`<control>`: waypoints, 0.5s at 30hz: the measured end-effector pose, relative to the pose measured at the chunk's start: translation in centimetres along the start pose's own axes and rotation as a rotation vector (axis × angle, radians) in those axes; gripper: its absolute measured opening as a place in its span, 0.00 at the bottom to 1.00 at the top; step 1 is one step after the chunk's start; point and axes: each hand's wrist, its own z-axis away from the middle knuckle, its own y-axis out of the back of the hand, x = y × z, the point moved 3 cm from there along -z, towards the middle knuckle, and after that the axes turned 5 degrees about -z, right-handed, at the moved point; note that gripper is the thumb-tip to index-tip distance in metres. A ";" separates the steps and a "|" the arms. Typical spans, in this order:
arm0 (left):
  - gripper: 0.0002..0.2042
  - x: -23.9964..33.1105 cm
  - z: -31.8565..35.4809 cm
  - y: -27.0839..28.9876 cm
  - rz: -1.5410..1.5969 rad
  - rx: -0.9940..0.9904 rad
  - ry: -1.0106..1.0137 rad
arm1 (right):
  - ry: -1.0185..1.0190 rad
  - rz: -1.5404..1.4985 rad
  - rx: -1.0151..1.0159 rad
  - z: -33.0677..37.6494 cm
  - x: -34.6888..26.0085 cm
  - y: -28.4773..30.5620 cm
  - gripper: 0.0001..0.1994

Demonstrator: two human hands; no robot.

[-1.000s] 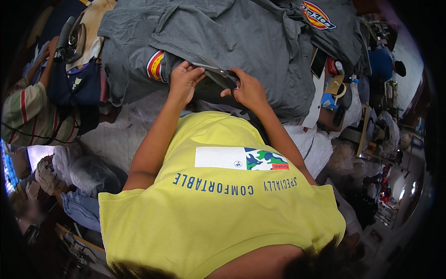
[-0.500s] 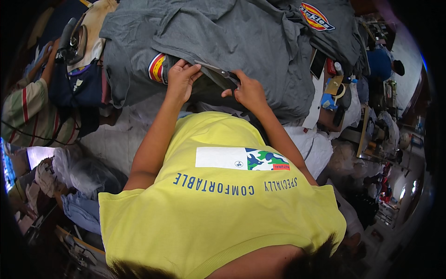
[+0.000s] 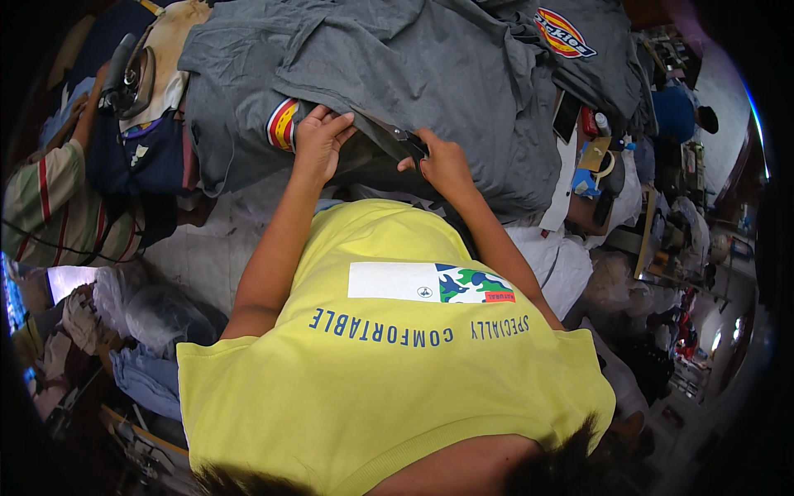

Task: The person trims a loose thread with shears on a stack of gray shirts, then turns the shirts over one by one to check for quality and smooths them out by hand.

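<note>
Two hands are on a grey shirt (image 3: 430,74) spread over the table: the left hand (image 3: 318,140) pinches its folded edge, the right hand (image 3: 442,161) is closed on dark scissors (image 3: 395,132). Soft, light cloth; best gripped at the edge.

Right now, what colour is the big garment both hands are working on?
Dark grey: the garment shows plainly in the head view, with a red-and-yellow striped patch beside the left hand.

Grey garment heap (image 3: 430,74) blocks ahead, iron (image 3: 128,70) left, clutter (image 3: 595,157) right
</note>
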 end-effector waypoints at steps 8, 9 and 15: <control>0.14 0.2 -0.2 0.1 -0.018 -0.029 0.001 | -0.091 0.017 -0.083 -2.0 -2.7 0.5 0.18; 0.14 0.4 -0.1 0.0 -0.014 -0.031 -0.001 | -0.090 0.013 -0.087 -2.1 -2.5 0.3 0.18; 0.14 1.3 -0.5 0.1 0.031 -0.018 0.005 | -0.009 -0.043 -0.022 -1.5 -1.0 -0.3 0.20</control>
